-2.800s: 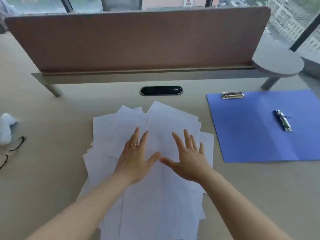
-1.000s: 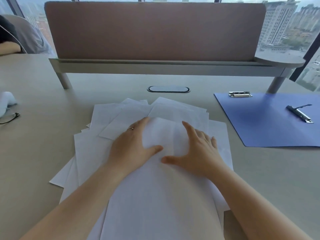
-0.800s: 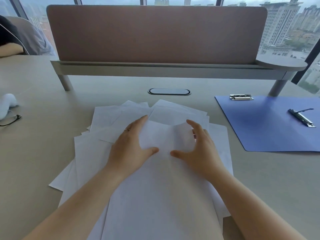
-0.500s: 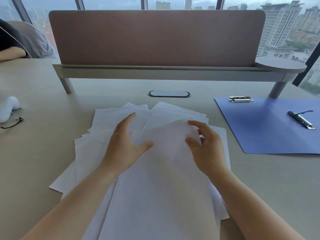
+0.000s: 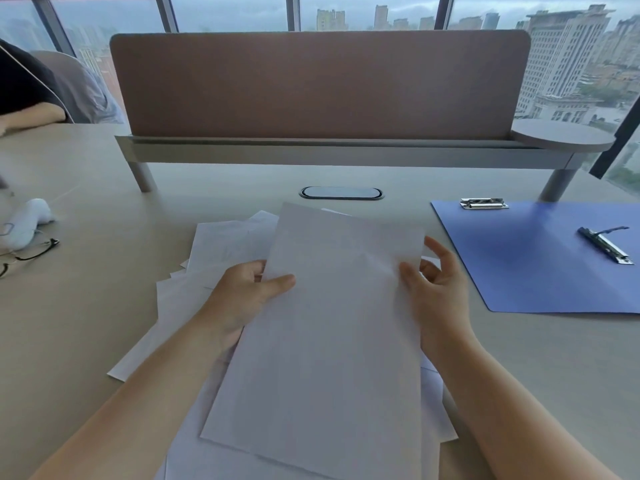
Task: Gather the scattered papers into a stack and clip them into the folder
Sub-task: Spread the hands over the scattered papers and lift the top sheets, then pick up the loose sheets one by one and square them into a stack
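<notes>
A white sheet of paper (image 5: 329, 334) is lifted off the desk, tilted toward me. My left hand (image 5: 242, 299) grips its left edge, thumb on top. My right hand (image 5: 436, 285) pinches its right edge with thumb and fingers. Under it lie several scattered white papers (image 5: 225, 244), fanned out to the left and near me. An open blue folder (image 5: 540, 265) lies flat at the right, with a black and silver clip (image 5: 604, 244) on its inside and a silver clamp (image 5: 483, 203) at its far left corner.
A brown divider screen (image 5: 318, 84) on a grey rail crosses the back of the desk. An oval cable port (image 5: 341, 193) sits behind the papers. Glasses (image 5: 31, 252) and a white object (image 5: 27, 220) lie at the left. Another person's arm (image 5: 31, 116) rests far left.
Both hands were pressing flat on the paper pile; they have now taken the top sheet by its side edges and raised it off the pile.
</notes>
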Tool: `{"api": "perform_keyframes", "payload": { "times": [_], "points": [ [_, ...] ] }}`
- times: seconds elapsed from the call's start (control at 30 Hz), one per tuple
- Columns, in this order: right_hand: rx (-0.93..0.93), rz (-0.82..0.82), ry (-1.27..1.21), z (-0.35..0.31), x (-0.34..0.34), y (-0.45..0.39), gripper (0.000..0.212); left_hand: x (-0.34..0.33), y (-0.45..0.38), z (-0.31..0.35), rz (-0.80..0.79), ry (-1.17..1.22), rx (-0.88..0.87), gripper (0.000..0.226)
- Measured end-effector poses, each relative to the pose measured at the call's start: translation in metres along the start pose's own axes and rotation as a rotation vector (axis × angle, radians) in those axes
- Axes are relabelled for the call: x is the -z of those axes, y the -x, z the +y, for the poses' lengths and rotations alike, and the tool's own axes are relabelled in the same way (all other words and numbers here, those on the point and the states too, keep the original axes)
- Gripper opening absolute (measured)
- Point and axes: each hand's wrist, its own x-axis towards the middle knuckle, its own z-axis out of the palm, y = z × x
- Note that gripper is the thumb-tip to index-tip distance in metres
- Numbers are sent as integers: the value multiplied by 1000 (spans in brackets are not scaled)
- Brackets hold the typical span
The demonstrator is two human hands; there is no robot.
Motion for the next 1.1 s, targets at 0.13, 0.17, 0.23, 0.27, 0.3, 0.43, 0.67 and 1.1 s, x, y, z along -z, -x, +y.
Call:
{"api": "perform_keyframes", "payload": {
  "times": [0.13,0.17,0.23,0.27,0.3,0.43,0.67,1.1],
  "points": [
    [-1,-6,36,1,0,-3,36,2,-5,-2,103,93,8,18],
    [3,-10,46,2,0,-4,33,5,-9,-3,140,179,20,20],
    [-15,-4,75,1,0,-3,30,13,-17,-4,203,370,49,26],
    [-41,-1,67,-1,0,-3,29,16,-19,-3,223,444,70,28],
    [-71,-6,48,-3,0,-3,30,19,-19,-3,228,494,97,28],
    [-168,-47,-84,-11,-1,0,34,20,-18,-1,222,538,179,23],
    [22,-225,383,-8,0,7,53,17,-27,-7,253,719,204,31],
    [302,-620,1327,10,2,17,130,27,-23,-6,232,665,63,20]
  ]
}}
